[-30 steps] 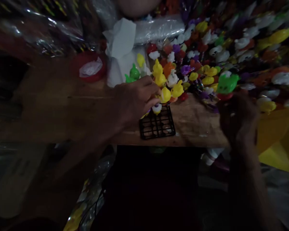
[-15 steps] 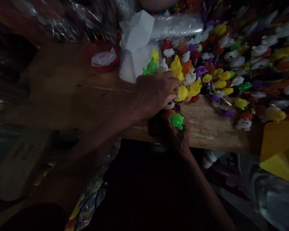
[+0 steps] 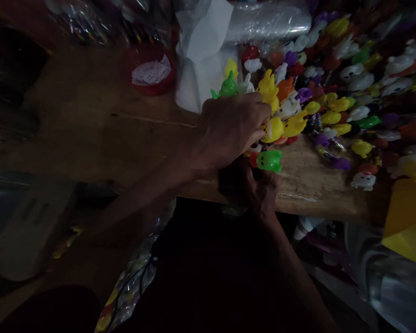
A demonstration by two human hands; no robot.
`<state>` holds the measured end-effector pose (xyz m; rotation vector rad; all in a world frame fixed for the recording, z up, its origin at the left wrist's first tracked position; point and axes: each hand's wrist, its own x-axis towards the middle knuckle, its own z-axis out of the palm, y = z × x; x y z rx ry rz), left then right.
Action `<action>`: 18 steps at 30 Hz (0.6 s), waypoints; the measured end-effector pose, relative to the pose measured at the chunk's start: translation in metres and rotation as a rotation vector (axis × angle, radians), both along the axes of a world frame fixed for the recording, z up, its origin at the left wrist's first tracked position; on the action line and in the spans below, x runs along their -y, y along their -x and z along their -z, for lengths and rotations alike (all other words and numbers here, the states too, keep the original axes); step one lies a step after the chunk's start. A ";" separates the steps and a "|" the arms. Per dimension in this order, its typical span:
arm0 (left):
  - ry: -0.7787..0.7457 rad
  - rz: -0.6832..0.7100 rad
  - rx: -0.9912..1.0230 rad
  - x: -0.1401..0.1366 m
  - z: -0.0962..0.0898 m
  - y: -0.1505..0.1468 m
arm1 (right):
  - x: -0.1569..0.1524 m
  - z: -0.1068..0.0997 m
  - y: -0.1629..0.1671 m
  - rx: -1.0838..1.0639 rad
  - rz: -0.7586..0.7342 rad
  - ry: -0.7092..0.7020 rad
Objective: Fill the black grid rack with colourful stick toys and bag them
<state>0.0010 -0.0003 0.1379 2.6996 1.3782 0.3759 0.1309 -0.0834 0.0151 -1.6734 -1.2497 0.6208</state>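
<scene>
My left hand [image 3: 234, 127] reaches over the near end of a bunch of plastic animal figures, fingers curled closed, the fingertips against a yellow figure [image 3: 273, 129]. What lies under its palm is hidden. Around it stand a green figure [image 3: 228, 85], a taller yellow one [image 3: 267, 88] and a white one [image 3: 289, 105]. Just below, close to the table's front edge, my right hand [image 3: 263, 189] is closed in shadow beneath a bright green figure [image 3: 269, 161] with a red part at its left end. A dark object [image 3: 230, 180] beside the right hand is too dim to make out.
Many more colourful figures crowd the wooden table [image 3: 90, 125] on the right. Behind are white sheets [image 3: 194, 83] and a clear plastic roll [image 3: 270, 23]. A red bowl [image 3: 125, 69] holds crumpled paper [image 3: 151, 71]. Yellow card [image 3: 409, 212] stands at the right edge.
In my right hand the green figure has turned from pointing down-right to lying sideways, and sits slightly higher. My left hand stays on the bunch. The whole view has shifted a little.
</scene>
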 end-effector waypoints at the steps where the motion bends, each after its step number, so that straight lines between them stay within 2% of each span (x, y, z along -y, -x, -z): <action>1: -0.009 0.001 -0.005 0.000 0.001 0.000 | 0.000 -0.002 0.000 -0.016 0.028 0.017; 6: -0.046 0.008 0.002 0.000 0.003 0.002 | 0.002 -0.006 0.003 -0.095 0.078 0.021; 12: 0.026 0.012 0.031 0.003 -0.003 0.002 | 0.001 0.004 0.004 -0.011 0.083 -0.024; 18: 0.039 -0.014 0.009 0.003 -0.005 0.001 | -0.002 0.003 0.006 0.030 0.100 -0.083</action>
